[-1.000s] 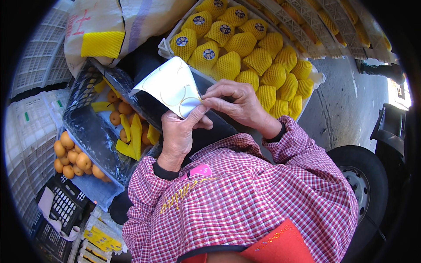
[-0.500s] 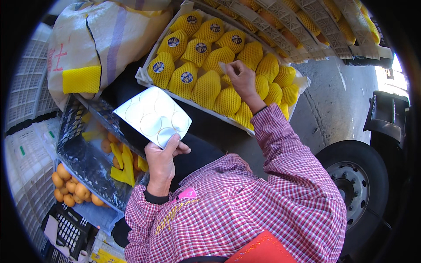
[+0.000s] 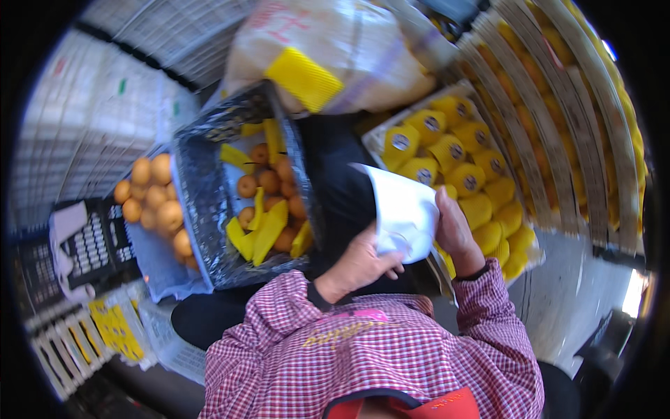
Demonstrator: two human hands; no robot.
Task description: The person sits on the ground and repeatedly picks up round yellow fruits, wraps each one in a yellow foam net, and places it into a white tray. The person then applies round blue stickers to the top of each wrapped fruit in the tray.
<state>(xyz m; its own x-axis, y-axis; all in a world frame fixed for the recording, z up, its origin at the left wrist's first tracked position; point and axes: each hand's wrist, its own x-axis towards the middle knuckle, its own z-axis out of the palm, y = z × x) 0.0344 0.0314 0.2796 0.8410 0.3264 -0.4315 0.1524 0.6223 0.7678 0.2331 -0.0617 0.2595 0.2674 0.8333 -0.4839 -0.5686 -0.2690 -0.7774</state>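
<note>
The white sticker sheet (image 3: 405, 213) sits between our hands: our left hand (image 3: 357, 264) pinches its lower edge, our right hand (image 3: 455, 227) meets its right side, grip unclear. Farther netted fruits (image 3: 401, 151) bear round stickers (image 3: 433, 123); nearer ones appear unlabelled.

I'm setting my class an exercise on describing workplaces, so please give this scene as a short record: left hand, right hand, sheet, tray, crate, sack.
Left hand: holds the sheet at its lower left
Right hand: at the sheet's right edge; blurred, grip unclear
Sheet: white, curved
Tray: right of the sheet; holds netted fruit, some with dark round stickers
Crate: dark, film-lined, left of the hands; holds bare fruit and loose yellow nets
Sack: pale, beyond the hands; a yellow piece lies on it
</note>
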